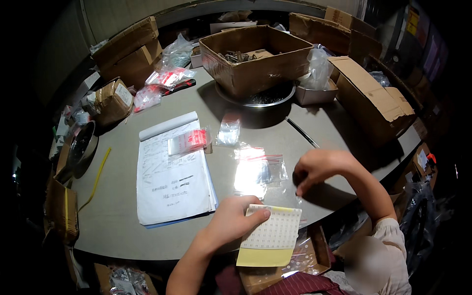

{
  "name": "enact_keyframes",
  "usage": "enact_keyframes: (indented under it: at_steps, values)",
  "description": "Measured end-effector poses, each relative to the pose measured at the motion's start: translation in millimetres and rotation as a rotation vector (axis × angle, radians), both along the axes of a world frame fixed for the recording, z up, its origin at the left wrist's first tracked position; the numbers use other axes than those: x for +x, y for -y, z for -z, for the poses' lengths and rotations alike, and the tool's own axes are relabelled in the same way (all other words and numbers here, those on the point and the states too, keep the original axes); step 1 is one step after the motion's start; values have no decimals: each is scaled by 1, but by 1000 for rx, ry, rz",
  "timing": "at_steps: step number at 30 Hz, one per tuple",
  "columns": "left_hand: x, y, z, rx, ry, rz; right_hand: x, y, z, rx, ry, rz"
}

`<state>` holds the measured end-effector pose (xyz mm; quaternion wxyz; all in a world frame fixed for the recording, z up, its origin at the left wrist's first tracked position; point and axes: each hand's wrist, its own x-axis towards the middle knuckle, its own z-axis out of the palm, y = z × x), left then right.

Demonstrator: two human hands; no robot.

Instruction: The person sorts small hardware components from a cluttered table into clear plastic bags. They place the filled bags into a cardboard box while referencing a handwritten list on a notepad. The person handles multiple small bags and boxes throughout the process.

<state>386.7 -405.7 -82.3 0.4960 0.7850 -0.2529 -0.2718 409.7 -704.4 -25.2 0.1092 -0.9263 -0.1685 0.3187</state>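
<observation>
My left hand [236, 221] grips a sheet of small stickers [273, 231] at the near table edge, thumb on top. White printed labels cover most of the sheet, and its yellow backing shows along the lower part. To the right, my right hand [322, 167] is over the table with its fingers curled in. Whatever its fingertips might pinch is too small to make out. Clear zip bags [253, 169] with red seal lines lie just left of that hand and glare under the light. Another clear bag [229, 129] lies farther back.
Left of the bags is a handwritten paper pad [172, 196] with a red-marked bag pack [189, 141] on it. A black pen [301, 132] lies behind my right hand. A cardboard box [260, 73] of metal parts rests on a metal bowl [255, 102]. An open carton [322, 248] sits below the near edge.
</observation>
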Motion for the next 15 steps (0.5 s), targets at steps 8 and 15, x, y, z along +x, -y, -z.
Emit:
enact_keyframes:
  at_steps: [8,15]
  values:
    - [1,-1,4,-54,-89,-7,10,-21,18,521,298,107]
    - [1,-3,4,-59,-81,-1,-2,-46,43,228,785,69]
